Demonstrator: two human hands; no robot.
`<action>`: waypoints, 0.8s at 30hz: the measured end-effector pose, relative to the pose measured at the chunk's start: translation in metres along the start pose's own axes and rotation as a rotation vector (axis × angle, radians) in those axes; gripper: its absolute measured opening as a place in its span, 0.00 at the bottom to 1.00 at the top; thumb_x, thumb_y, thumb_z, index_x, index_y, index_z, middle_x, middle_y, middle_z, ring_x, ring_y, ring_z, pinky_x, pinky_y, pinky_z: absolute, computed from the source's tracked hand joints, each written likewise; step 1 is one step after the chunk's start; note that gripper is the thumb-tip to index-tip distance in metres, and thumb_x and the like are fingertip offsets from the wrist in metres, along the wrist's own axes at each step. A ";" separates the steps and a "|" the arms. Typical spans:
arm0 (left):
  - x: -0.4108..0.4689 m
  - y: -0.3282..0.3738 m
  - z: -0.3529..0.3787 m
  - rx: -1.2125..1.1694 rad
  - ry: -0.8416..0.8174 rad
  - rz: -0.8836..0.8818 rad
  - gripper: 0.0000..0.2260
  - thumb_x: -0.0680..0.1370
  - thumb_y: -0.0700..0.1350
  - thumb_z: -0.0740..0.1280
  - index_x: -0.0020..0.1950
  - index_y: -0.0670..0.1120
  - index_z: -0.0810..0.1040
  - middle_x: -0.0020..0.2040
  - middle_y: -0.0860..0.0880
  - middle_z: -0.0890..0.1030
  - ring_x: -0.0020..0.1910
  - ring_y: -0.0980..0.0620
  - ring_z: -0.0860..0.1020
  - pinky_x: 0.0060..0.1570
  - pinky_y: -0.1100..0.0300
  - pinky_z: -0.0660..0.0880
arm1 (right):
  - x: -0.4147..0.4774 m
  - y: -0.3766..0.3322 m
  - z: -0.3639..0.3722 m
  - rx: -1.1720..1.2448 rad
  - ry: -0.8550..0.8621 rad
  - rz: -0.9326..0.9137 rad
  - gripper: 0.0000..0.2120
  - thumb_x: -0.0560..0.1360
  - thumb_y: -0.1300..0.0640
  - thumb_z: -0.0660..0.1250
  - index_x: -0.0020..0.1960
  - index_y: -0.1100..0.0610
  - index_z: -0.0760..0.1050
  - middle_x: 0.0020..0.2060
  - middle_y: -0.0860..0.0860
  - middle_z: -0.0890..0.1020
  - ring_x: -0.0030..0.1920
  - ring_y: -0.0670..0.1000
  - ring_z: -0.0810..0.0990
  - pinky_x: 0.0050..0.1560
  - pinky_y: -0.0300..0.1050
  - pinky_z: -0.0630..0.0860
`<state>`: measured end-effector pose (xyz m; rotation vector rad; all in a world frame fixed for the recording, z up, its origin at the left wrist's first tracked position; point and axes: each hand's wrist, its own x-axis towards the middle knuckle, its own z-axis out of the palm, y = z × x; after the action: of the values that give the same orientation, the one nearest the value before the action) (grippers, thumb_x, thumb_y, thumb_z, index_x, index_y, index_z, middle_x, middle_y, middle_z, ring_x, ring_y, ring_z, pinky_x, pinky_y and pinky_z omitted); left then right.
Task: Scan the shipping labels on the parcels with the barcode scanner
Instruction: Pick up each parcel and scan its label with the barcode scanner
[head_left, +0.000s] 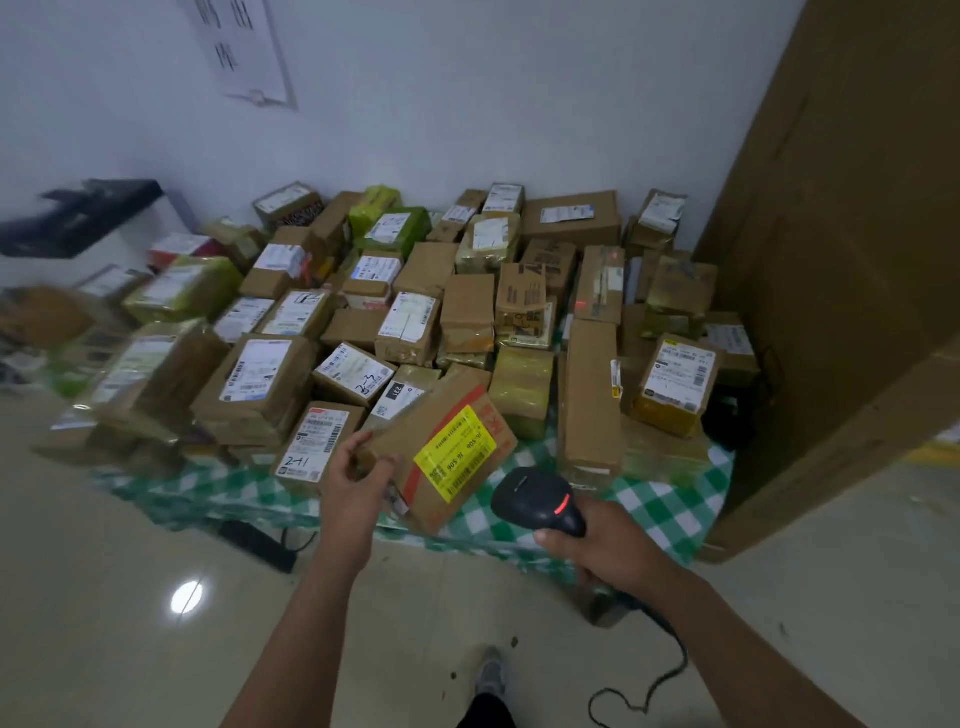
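Note:
My left hand (363, 470) grips the near-left corner of a brown cardboard parcel (415, 447) and holds it tilted above the front of the pile. A yellow shipping label (456, 453) with barcodes faces up on it. To the right of this parcel, my right hand (597, 545) holds a black barcode scanner (537, 501). A red light glows on the scanner, and its head points toward the parcels. Red light spots fall on a tall parcel (597, 291) further back. Many more brown parcels with white labels cover the table.
The parcels lie on a table with a green-and-white checked cloth (670, 514). A very large cardboard box (831, 260) stands at the right. The scanner's black cable (670, 670) trails over the tiled floor. A white cabinet with a dark device (88, 218) is at the left.

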<state>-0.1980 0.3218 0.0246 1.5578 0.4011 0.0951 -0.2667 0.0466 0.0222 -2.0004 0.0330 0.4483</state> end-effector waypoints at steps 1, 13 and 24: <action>0.002 0.003 -0.004 -0.003 0.008 0.016 0.17 0.76 0.37 0.71 0.55 0.58 0.78 0.57 0.48 0.81 0.49 0.54 0.82 0.45 0.57 0.77 | -0.001 -0.001 -0.003 -0.024 -0.008 -0.014 0.08 0.76 0.50 0.72 0.52 0.53 0.80 0.25 0.45 0.80 0.24 0.41 0.77 0.29 0.35 0.72; -0.002 0.011 -0.011 0.037 0.035 0.075 0.18 0.75 0.39 0.72 0.60 0.56 0.78 0.55 0.54 0.80 0.50 0.56 0.80 0.44 0.59 0.77 | -0.017 -0.011 -0.035 -0.052 -0.029 -0.106 0.07 0.76 0.49 0.72 0.53 0.44 0.77 0.24 0.44 0.79 0.23 0.46 0.77 0.28 0.37 0.74; -0.003 0.008 0.004 0.057 0.019 0.095 0.18 0.75 0.39 0.73 0.53 0.63 0.77 0.58 0.50 0.80 0.54 0.54 0.79 0.49 0.58 0.77 | -0.019 -0.012 -0.040 -0.048 -0.040 -0.095 0.06 0.76 0.48 0.71 0.51 0.46 0.77 0.22 0.46 0.78 0.23 0.46 0.76 0.28 0.36 0.73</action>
<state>-0.1982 0.3171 0.0324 1.6336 0.3474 0.1729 -0.2699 0.0139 0.0541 -2.0302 -0.0986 0.4316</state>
